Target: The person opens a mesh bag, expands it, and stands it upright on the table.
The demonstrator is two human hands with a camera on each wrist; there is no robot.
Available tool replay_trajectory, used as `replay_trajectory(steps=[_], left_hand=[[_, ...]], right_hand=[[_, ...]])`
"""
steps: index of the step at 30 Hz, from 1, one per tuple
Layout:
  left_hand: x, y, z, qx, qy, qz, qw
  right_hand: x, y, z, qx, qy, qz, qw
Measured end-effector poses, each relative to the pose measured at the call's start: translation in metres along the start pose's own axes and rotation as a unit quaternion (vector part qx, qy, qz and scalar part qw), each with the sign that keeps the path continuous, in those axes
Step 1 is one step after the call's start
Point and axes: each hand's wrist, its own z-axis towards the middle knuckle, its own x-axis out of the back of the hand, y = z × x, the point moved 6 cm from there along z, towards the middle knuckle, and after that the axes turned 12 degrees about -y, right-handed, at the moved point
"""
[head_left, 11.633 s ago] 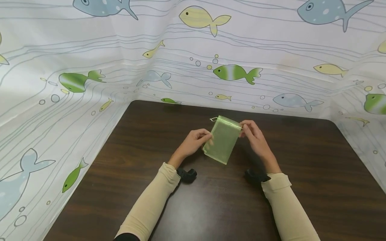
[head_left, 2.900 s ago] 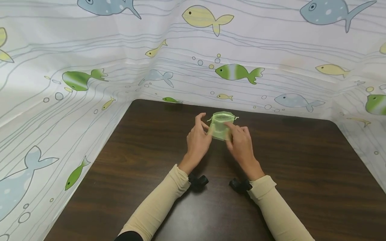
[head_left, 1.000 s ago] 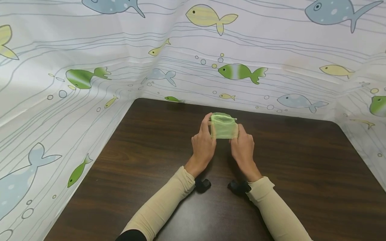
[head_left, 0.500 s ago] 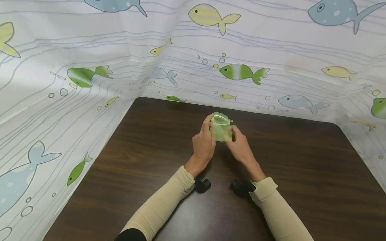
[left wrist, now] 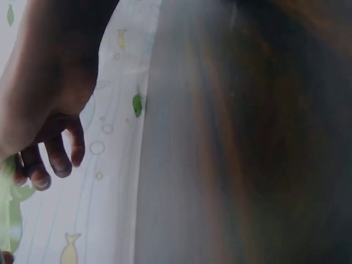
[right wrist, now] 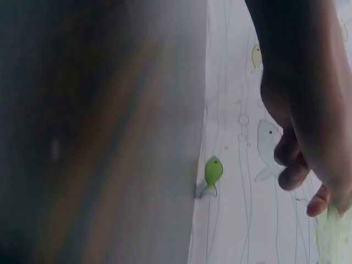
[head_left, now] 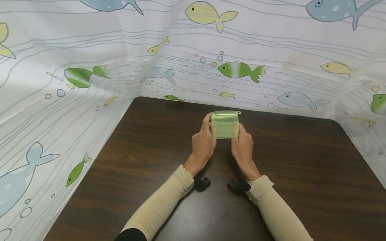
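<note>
A sheer light-green drawstring pouch (head_left: 225,124) is held up over the far part of the table, spread between both hands. At its upper right corner a small cord loop (head_left: 239,112) sticks out. My left hand (head_left: 202,144) grips the left edge, its thumb showing through the mesh. On the opposite edge my right hand (head_left: 243,146) pinches the fabric. In the left wrist view a strip of the pouch (left wrist: 10,214) shows below the curled fingers. The right wrist view catches the pouch (right wrist: 331,236) hanging from the fingertips. Whether anything is inside, I cannot tell.
The dark wood-grain table (head_left: 132,150) lies beneath the hands. A white sheet (head_left: 144,30) printed with fish stands around its back and sides. Black wrist mounts (head_left: 202,184) sit under both cuffs.
Earlier the pouch hung long and tilted; now it looks shorter and squarer. In the last half second the right hand has moved right, stretching the pouch wider, while the left hand stayed nearly still.
</note>
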Motion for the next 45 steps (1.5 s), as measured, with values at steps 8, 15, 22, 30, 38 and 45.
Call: replay_trajectory(steps=[8, 15, 22, 30, 38, 45], left_hand=[[-0.003, 0.001, -0.002, -0.003, -0.02, -0.057, 0.9982], [-0.002, -0.004, -0.001, 0.026, -0.012, -0.051, 0.9983], [0.0, -0.005, 0.0, 0.02, 0.006, -0.045, 0.9988], [0.001, 0.008, 0.002, -0.061, 0.017, 0.127, 0.9898], [0.01, 0.02, 0.0, -0.156, 0.079, 0.145, 0.9737], [0.015, 0.018, 0.002, -0.168, 0.101, 0.116, 0.9738]], right_hand=[[0.01, 0.001, 0.005, 0.022, 0.036, -0.025, 0.999], [0.003, 0.0, 0.006, 0.039, -0.033, -0.004, 0.999], [-0.003, 0.002, 0.01, 0.064, -0.068, 0.046, 0.995], [0.007, 0.008, 0.013, 0.017, -0.041, -0.037, 0.998], [0.003, 0.007, 0.014, 0.028, -0.093, -0.065, 0.993], [0.0, 0.015, 0.015, 0.041, -0.119, -0.011, 0.992]])
